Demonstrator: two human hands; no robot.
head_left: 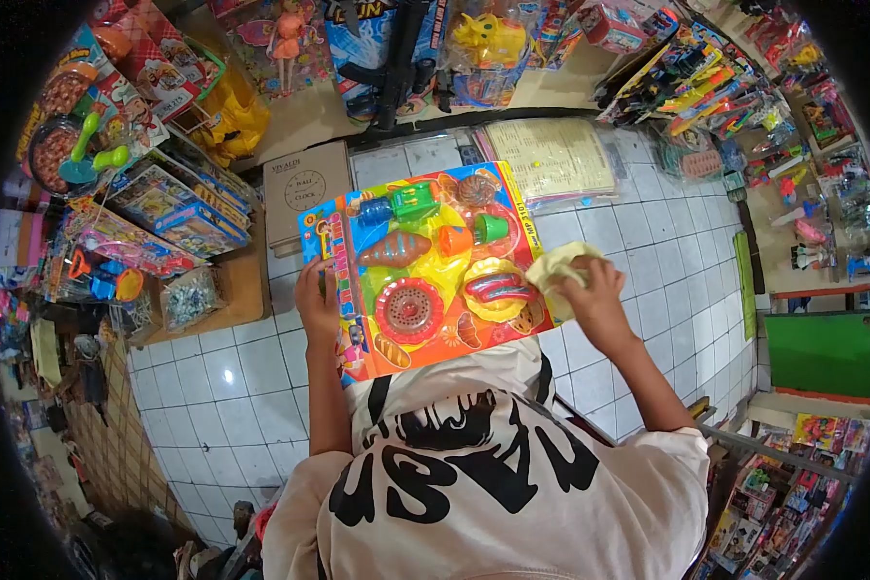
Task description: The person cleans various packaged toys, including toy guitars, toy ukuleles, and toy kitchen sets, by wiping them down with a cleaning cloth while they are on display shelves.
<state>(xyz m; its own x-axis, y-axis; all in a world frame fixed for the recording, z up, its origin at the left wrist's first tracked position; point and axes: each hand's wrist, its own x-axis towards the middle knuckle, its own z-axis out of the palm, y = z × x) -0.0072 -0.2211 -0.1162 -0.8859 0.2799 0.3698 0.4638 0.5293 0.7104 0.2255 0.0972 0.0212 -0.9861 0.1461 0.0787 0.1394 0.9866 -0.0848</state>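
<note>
A colourful carded toy food set (pixel 445 261) rests tilted over my lap, its printed face turned up. Under its clear plastic are a toy croissant, a round red-rimmed piece, a hot dog and small cups. My left hand (pixel 317 298) grips the card's left edge, with part of the fingers hidden by the card. At the right edge, my right hand (pixel 594 295) is closed around a crumpled pale yellow cloth (pixel 559 269), which meets the card's border.
White floor tiles (pixel 227 372) surround me. Ahead lie a brown wall clock box (pixel 306 188) and a plastic-wrapped stack of printed sheets (pixel 551 159). Packaged toys stand on the left (pixel 169 208) and hang along the right (pixel 710 82). A green panel (pixel 822 353) is at far right.
</note>
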